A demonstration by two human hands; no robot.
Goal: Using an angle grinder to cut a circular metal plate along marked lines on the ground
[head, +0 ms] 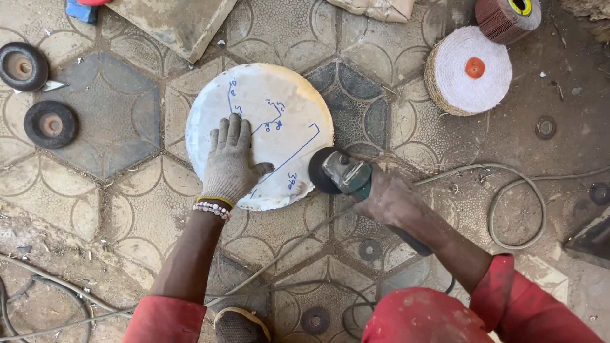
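Underneath, smooth round white slab

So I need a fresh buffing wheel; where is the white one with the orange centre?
The white buffing wheel lies on the patterned floor, upper right in the head view, right of the round disc.

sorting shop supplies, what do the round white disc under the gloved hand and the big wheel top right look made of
Round disc: looks like dull pale sheet metal or stone, thin-edged, pen-marked; cannot tell which. Wheel: seemingly stitched white cloth, frayed fibrous rim, orange hub.
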